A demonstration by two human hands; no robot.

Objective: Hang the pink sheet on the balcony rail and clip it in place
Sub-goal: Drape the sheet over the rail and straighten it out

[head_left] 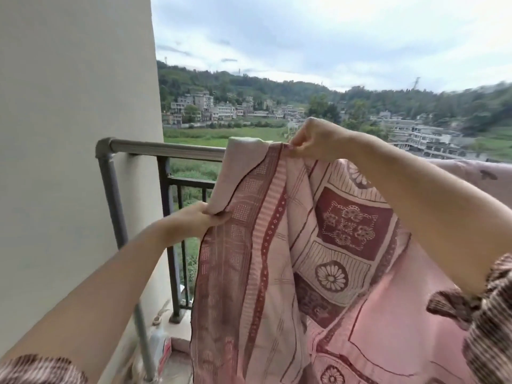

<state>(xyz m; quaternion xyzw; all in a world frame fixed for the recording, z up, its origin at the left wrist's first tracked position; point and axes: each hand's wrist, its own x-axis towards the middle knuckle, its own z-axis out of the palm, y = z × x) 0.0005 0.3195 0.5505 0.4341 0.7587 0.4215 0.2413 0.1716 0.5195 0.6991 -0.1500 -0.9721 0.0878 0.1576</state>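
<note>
Behind the pink sheet, much of the balcony rail, unseen.

both hands pinch pink sheet | draped over rail

Upper-floor home balcony — metal rail, plastered wall, village and hills beyond.

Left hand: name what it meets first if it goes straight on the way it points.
The pink sheet, whose edge the left hand pinches; the railing seems to lie just behind, though depth is unclear.
</note>
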